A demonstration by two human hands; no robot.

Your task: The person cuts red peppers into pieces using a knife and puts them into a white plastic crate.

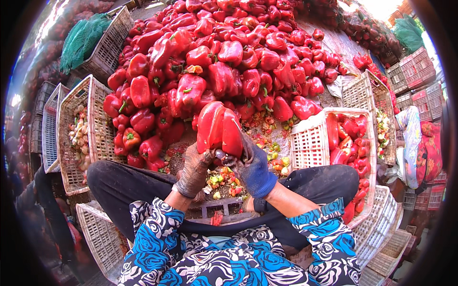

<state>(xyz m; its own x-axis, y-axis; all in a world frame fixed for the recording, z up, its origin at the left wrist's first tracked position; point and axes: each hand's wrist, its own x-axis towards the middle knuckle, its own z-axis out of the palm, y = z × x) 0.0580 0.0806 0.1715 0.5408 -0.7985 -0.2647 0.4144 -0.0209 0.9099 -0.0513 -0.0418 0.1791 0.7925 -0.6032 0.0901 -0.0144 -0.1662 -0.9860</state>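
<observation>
Between my two gloved hands, in front of the big heap, is a large red bell pepper (218, 128). My left hand (193, 171), in a stained brownish glove, is closed on its lower left side. The fingers of my right hand (253, 167), in a dirty blue and dark glove, close round its lower right side. A small dark rounded shape (221, 154) shows between the hands at the pepper's base; I cannot tell whether it is a glove tip or a tool. Under the hands lie cut pepper cores and scraps (229, 181) on the floor.
Ahead rises a large heap of red bell peppers (229, 52). Right of my knee stands a white crate (310, 148) of peppers. A crate (102, 128) with pale scraps is at left. More crates (381, 219) stack at right; green netting (86, 40) hangs over one far left.
</observation>
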